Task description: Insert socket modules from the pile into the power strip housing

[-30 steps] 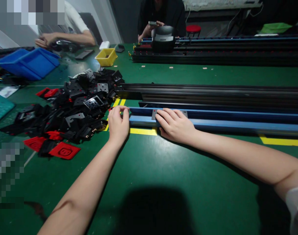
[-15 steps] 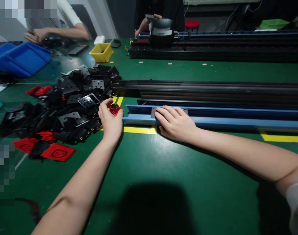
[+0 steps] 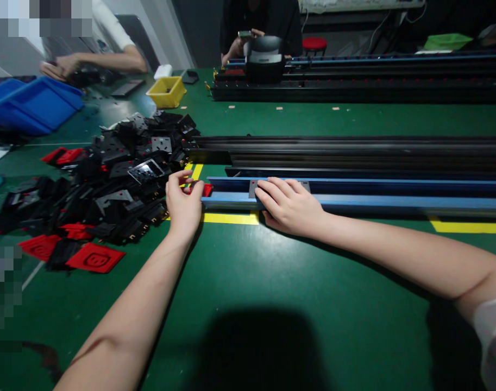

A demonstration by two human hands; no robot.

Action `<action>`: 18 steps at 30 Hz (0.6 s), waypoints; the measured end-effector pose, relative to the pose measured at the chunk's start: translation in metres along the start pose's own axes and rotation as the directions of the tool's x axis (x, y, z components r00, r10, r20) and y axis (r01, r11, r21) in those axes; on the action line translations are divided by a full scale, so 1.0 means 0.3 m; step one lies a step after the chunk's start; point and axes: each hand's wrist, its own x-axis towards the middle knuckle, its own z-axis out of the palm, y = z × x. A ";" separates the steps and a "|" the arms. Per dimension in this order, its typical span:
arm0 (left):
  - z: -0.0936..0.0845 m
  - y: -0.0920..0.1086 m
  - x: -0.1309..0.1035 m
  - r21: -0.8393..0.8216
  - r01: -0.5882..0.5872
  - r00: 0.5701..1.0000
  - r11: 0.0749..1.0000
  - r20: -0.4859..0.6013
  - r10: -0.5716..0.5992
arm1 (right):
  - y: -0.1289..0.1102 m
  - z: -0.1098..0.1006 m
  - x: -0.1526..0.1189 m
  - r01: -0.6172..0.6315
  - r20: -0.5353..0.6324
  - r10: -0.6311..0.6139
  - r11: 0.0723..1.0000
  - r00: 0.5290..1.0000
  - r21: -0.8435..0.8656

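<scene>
Red part (image 3: 207, 189) was pinched in the left hand (image 3: 184, 203) at the open end of the blue rail (image 3: 353, 202), touching or just short of the rail end; which could not be told. Left fingers were curled around the part, thumb on the near side. Right hand (image 3: 290, 205) was laid flat on the rail, fingers spread slightly and pressed onto a grey plate (image 3: 253, 187) seated in the rail channel. Nothing was gripped by the right hand.

Rail was laid across the green worktop (image 3: 272, 282), over yellow tape (image 3: 231, 218). Black rails (image 3: 353, 155) were stacked just behind it, and more rails (image 3: 374, 81) were seen well apart at the far edge. A pile of black and red parts (image 3: 109, 184) was spread left of the left hand, near it. Red covers (image 3: 95, 258) were lying at the pile's near edge. Blue bins (image 3: 31, 103) and a yellow bin (image 3: 166, 91) were set farther back on the left.

A co-worker's hand (image 3: 62, 66) was seen at far left, and another person's hand (image 3: 235, 49) was held over a black device (image 3: 264, 57) at the far side.
</scene>
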 end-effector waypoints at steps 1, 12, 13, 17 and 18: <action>0.001 0.002 0.001 -0.012 0.014 1.000 1.000 -0.001 -0.014 | 0.000 0.000 0.000 0.002 -0.003 -0.002 1.000 1.000 -0.001; 0.004 -0.006 0.018 -0.100 0.095 0.992 0.990 -0.074 -0.103 | -0.001 0.001 0.000 -0.002 0.005 0.002 1.000 1.000 0.014; 0.005 -0.005 0.018 -0.090 0.093 0.992 0.992 -0.080 -0.101 | -0.001 0.002 0.000 -0.001 0.001 0.001 1.000 1.000 0.010; 0.008 -0.011 0.021 -0.086 0.069 0.996 0.994 -0.058 -0.074 | 0.000 0.004 -0.001 -0.006 0.005 0.006 1.000 1.000 0.023; 0.009 -0.013 0.020 -0.080 0.064 0.996 0.995 -0.052 -0.068 | 0.001 0.005 -0.001 -0.008 0.008 0.008 1.000 1.000 0.030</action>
